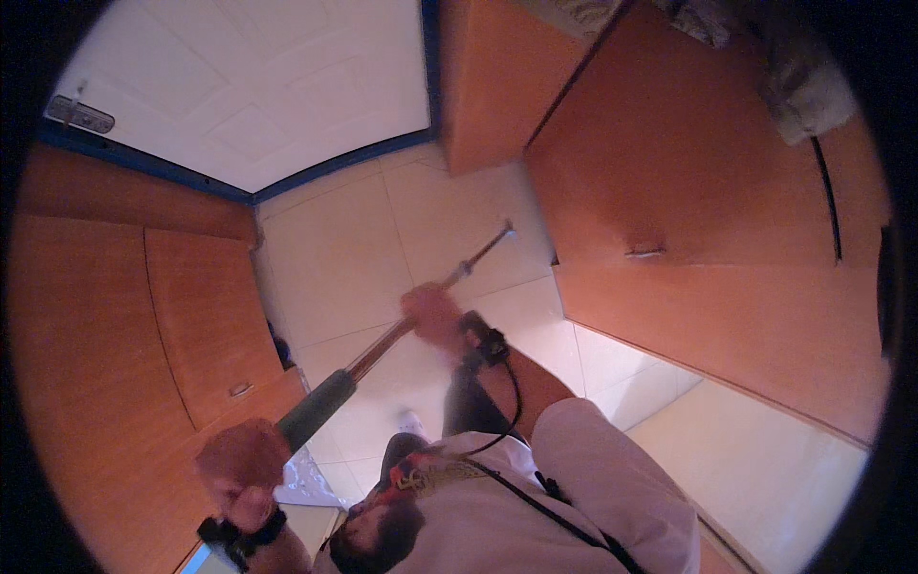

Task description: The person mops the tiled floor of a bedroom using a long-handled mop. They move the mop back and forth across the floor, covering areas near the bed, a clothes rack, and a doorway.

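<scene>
A long pole [381, 350] slants across the view, from the lower left up toward the floor tiles ahead. It has a dark green sleeve, a brownish shaft and a pale collar, and narrows to a thin end with a small light tip; I cannot make out what kind of tool it is. My left hand [247, 467] is closed around its near end, by the green sleeve. Farther along the shaft, below the collar, my right hand [436, 314] wraps around it, slightly blurred. Both wrists carry black strapped devices.
A white panelled door [277, 86] in a blue frame stands ahead on the left. Orange-brown wooden cabinets [206, 316] line the left side, and a large wooden cabinet door [688, 191] rises on the right. Pale tiles [344, 239] cover the floor between them.
</scene>
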The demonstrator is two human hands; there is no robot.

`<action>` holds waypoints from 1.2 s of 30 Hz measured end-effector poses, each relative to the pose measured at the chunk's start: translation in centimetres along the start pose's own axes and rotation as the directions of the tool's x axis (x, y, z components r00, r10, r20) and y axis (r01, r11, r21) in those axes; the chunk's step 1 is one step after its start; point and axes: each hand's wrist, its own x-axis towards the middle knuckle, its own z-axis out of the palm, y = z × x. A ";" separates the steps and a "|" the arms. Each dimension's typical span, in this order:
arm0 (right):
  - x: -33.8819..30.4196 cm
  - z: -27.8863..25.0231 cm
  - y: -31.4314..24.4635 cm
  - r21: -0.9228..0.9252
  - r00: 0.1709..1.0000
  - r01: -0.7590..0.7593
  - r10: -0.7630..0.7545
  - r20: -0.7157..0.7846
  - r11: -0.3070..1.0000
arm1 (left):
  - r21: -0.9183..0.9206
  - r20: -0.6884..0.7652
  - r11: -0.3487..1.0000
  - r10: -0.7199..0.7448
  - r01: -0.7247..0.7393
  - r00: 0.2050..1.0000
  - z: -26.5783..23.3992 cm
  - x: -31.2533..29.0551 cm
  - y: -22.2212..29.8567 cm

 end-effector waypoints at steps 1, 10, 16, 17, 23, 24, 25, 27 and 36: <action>-0.2 -0.4 2.4 -0.011 1.000 0.016 -0.016 0.001 1.000 | 0.002 -0.015 1.000 0.019 -0.019 1.000 0.9 0.5 -2.1; -1.0 1.6 14.9 -0.022 0.996 -0.053 0.051 -0.067 0.998 | -0.007 0.147 0.995 -0.094 0.096 0.985 4.9 3.8 -12.3; 2.3 4.2 3.0 0.170 0.996 -0.034 0.047 -0.073 0.985 | 0.071 -0.202 0.990 -0.108 0.124 0.973 0.3 3.7 -3.1; 2.7 3.9 0.8 0.289 0.998 -0.024 0.038 -0.043 0.957 | 0.047 -0.187 0.996 -0.072 0.082 0.980 -0.6 3.8 -1.3; 1.8 2.8 -3.0 0.287 0.995 -0.024 0.051 -0.087 0.958 | -0.037 0.072 0.996 0.086 -0.084 0.994 -3.4 3.8 0.3; 0.6 2.8 -2.1 0.253 0.980 -0.128 0.162 -0.117 0.959 | 0.050 -0.009 0.998 0.029 -0.028 1.000 -2.8 3.6 -0.6; -0.8 2.8 -0.3 0.237 0.976 -0.169 0.196 -0.094 0.957 | 0.098 -0.052 0.995 0.020 -0.015 0.998 -2.1 3.7 -2.3; -2.4 3.4 3.1 0.063 0.971 -0.215 0.221 -0.096 0.975 | -0.004 -0.022 1.000 -0.021 0.020 1.000 -1.0 4.5 -5.4; -4.6 4.5 7.7 0.027 0.943 -0.333 0.333 -0.025 0.943 | 0.033 0.185 0.998 0.046 -0.053 0.982 2.9 7.2 -7.9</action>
